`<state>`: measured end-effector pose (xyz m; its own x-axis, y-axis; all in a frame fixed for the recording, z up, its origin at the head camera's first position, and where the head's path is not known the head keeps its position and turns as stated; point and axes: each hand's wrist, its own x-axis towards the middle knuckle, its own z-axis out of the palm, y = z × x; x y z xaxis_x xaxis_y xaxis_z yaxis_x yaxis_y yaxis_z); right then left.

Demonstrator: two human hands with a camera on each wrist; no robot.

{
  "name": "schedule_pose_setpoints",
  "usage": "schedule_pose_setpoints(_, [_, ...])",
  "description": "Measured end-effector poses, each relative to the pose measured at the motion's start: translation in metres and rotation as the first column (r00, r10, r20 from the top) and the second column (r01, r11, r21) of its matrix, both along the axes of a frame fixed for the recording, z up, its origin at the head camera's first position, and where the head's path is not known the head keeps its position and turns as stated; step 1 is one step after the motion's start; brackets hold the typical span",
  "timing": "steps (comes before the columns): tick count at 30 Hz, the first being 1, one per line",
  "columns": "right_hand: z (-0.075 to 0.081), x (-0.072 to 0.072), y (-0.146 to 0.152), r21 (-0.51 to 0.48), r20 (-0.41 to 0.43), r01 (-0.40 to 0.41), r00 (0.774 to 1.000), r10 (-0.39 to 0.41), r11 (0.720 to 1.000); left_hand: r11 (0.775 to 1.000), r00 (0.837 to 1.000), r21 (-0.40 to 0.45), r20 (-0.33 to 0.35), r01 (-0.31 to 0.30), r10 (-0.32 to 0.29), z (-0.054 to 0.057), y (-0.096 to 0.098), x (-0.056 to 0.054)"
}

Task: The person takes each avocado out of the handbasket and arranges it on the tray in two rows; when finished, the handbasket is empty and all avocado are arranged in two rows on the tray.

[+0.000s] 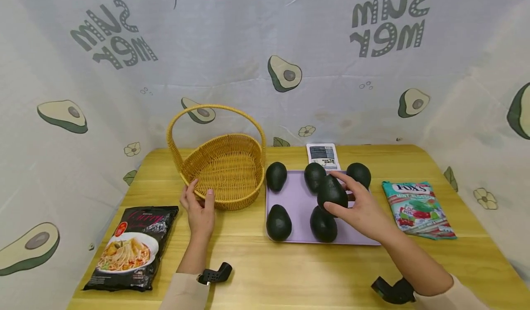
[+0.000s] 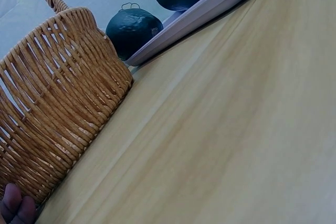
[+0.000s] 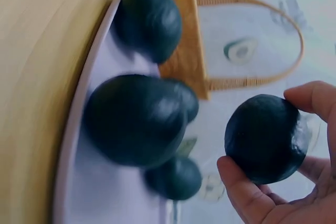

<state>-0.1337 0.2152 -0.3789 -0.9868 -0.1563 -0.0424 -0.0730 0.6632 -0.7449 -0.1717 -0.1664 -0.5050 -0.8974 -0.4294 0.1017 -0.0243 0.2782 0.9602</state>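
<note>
My right hand (image 1: 364, 209) pinches a dark green avocado (image 1: 332, 191) between thumb and fingers, raised above a lilac tray (image 1: 296, 211). In the right wrist view the held avocado (image 3: 266, 139) is well apart from the others. Several more avocados are on the tray, among them one at its front left (image 1: 279, 223) and one at its front middle (image 1: 323, 224). My left hand (image 1: 200, 215) holds the near left rim of a yellow wicker basket (image 1: 225, 169) with a tall arched handle. Only its fingertips (image 2: 18, 205) show in the left wrist view, against the woven wall.
A black curry noodle packet (image 1: 132, 248) lies at the left of the wooden table (image 1: 265, 278). Right of the tray is a green bag of mint sweets (image 1: 418, 209). A white printed packet (image 1: 323, 156) lies behind the tray, before an avocado-print curtain (image 1: 256, 34).
</note>
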Motion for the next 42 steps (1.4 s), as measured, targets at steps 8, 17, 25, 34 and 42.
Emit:
schedule_pose_setpoints(8, [-0.019, 0.010, 0.035, 0.029, 0.078, 0.099, 0.992, -0.101, 0.995, 1.000, 1.000, -0.003, 0.004, -0.002, 0.002, 0.001, 0.001, 0.000])
schedule_pose_setpoints(17, [-0.034, 0.023, 0.063, 0.076, 0.174, 0.160, 0.970, -0.171, 0.984, 1.000, 1.000, -0.006, -0.025, -0.013, 0.012, 0.002, 0.001, 0.000])
schedule_pose_setpoints(25, [-0.049, 0.033, 0.078, 0.127, 0.191, 0.179, 0.961, -0.201, 0.976, 1.000, 1.000, -0.013, -0.019, -0.014, 0.014, 0.002, 0.001, 0.001])
schedule_pose_setpoints(34, [-0.055, 0.033, 0.084, 0.178, 0.213, 0.182, 0.952, -0.218, 0.967, 1.000, 1.000, -0.009, -0.007, 0.002, -0.002, 0.002, 0.001, 0.002])
schedule_pose_setpoints(42, [-0.056, 0.032, 0.083, 0.221, 0.208, 0.180, 0.952, -0.226, 0.959, 1.000, 1.000, -0.007, -0.006, 0.005, -0.005, 0.003, 0.001, 0.002])
